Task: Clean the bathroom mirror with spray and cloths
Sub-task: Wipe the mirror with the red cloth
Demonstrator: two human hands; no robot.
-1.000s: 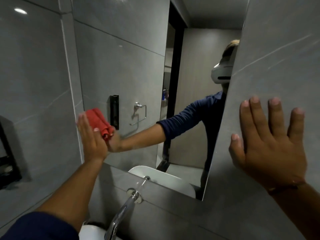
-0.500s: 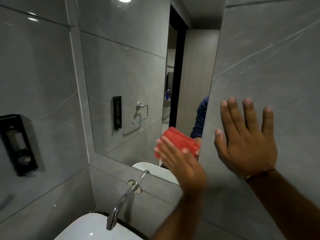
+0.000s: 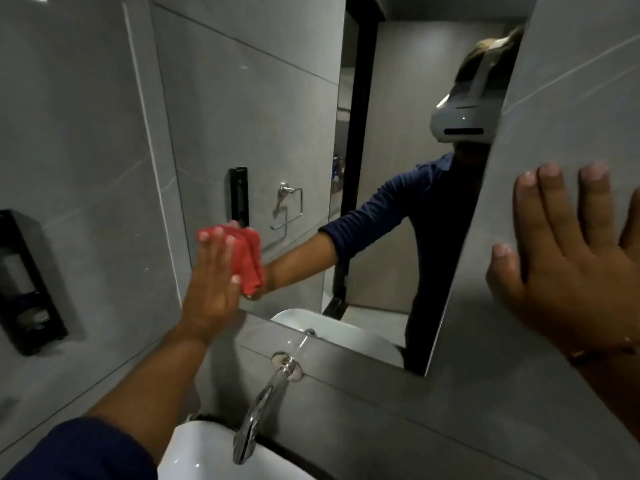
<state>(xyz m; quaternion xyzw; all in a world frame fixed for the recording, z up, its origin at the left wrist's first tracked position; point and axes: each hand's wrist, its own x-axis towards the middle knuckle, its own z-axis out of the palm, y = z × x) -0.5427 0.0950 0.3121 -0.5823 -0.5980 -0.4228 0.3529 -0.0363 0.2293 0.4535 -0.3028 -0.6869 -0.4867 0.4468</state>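
The bathroom mirror (image 3: 263, 126) fills the wall ahead, above the tap. My left hand (image 3: 211, 282) presses a folded red cloth (image 3: 249, 261) flat against the mirror's lower left part, fingers spread over it. My right hand (image 3: 568, 271) lies flat and spread on the grey tiled wall to the right of the mirror, holding nothing. The mirror reflects my arm in a blue sleeve and the headset. No spray bottle is in view.
A chrome tap (image 3: 263, 400) juts from the wall ledge below the mirror, over a white basin (image 3: 194, 452). A black soap dispenser (image 3: 24, 282) hangs on the left wall. A towel ring and a doorway appear only as reflections.
My left hand has swept the red cloth from the mirror's lower right back to its lower left. My right hand stays flat on the wall.
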